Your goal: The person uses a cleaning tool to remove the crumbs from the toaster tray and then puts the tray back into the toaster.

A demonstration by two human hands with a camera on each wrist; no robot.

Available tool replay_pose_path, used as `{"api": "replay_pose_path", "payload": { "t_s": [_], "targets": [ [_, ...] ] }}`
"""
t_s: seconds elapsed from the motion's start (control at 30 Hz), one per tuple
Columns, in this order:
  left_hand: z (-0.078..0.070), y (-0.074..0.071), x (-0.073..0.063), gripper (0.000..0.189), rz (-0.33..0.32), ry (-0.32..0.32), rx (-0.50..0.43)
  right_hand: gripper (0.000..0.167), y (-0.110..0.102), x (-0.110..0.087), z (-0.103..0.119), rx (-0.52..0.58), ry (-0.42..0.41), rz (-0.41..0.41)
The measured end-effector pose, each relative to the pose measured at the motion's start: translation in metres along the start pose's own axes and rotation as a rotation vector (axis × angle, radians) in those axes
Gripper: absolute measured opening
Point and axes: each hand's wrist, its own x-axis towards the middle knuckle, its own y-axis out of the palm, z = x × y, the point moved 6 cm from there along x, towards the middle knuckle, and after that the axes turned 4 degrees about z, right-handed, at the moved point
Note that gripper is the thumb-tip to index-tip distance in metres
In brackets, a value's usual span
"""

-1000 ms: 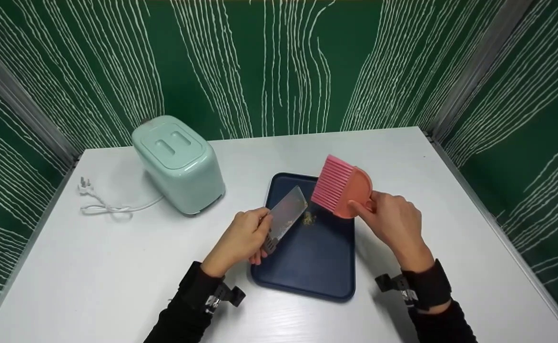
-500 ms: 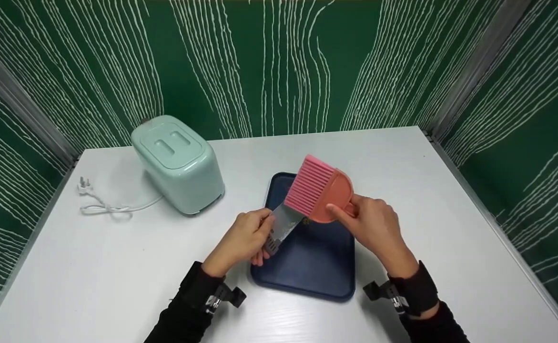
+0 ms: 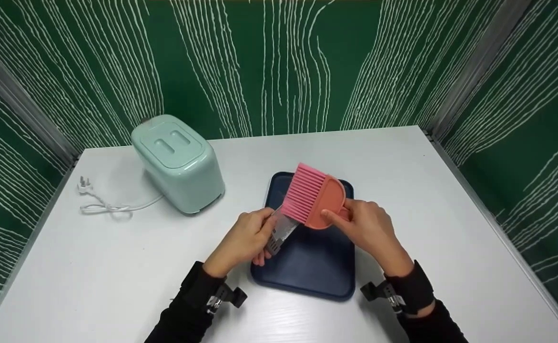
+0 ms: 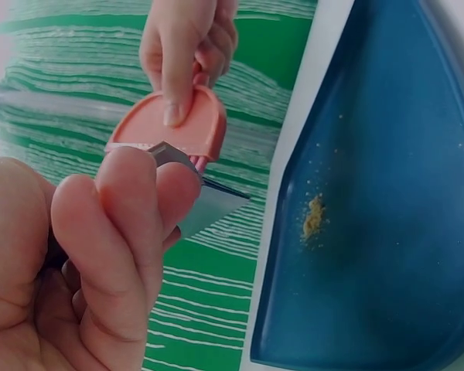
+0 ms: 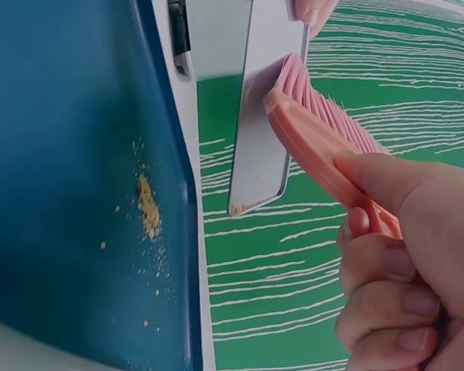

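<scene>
My left hand (image 3: 248,236) grips a slim metal crumb tray (image 3: 283,229) by its grey slotted end, holding it tilted over a navy tray (image 3: 307,271). My right hand (image 3: 369,224) pinches a small hand brush (image 3: 329,205) with a coral body and pink bristles, thumb flat on its face. In the right wrist view the bristles (image 5: 294,73) lie against the face of the metal crumb tray (image 5: 255,154), and some tan crumbs cling to its lower corner. A small heap of crumbs (image 4: 313,218) lies in the navy tray; the brush hides it in the head view.
A mint-green toaster (image 3: 178,162) stands at the back left of the white table (image 3: 93,267). Its white cord and plug (image 3: 107,208) lie to its left. Green walls with white streaks (image 3: 298,62) enclose the back and sides.
The brush has moved left and slightly down in my right hand, from beside the crumb tray to over its face. My left hand and the crumb tray have barely moved.
</scene>
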Motion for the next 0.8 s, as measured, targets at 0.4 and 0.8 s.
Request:
{"api": "replay_pose_path", "payload": {
  "t_s": [0.4, 0.8],
  "targets": [
    [-0.008, 0.003, -0.003, 0.025, -0.029, 0.047, 0.142, 0.055, -0.005, 0.002, -0.016, -0.092, 0.014, -0.089],
    [-0.030, 0.005, -0.011, 0.020, -0.204, 0.295, 0.575, 0.055, -0.015, -0.001, -0.026, -0.144, 0.051, -0.167]
  ]
}}
